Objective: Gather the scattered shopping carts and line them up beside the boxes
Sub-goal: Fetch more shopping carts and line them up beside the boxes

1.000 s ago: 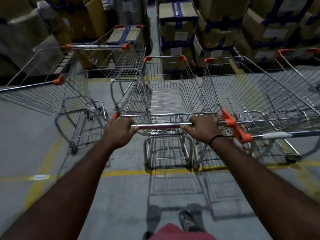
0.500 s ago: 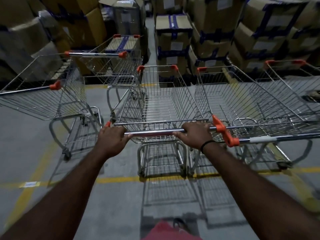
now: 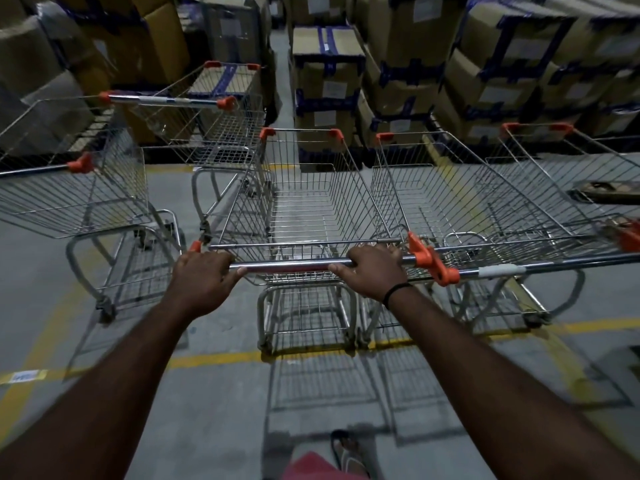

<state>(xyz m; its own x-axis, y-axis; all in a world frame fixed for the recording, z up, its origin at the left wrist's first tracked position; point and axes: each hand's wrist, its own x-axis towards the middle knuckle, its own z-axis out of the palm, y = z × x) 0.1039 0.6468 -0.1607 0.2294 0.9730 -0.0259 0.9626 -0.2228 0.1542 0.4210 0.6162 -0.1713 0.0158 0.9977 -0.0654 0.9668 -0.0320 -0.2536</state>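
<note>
Gripping the handle (image 3: 287, 266) with fingers curled round it, left hand (image 3: 204, 278) and right hand (image 3: 374, 271) had eased the cart (image 3: 311, 202) forward; its nose now sat level with the neighbouring cart (image 3: 467, 202), near the boxes (image 3: 329, 84), seemingly almost parked.

Floor (image 3: 225, 427): grey concrete, smooth, scuffed in places. Yellow line (image 3: 214, 358) painted across it left to right, near-centre. A second yellow stripe (image 3: 52, 327) at left runs near to far and meets the first. A small white label (image 3: 22, 376) sits on the line at near left. Diagonal yellow stripe (image 3: 568, 375) at right, blurred. Narrow floor strip (image 3: 281, 74) continues far centre. Light dim and even. Faint grid shadows (image 3: 322, 382) on the near floor. No walls or windows visible.
</note>
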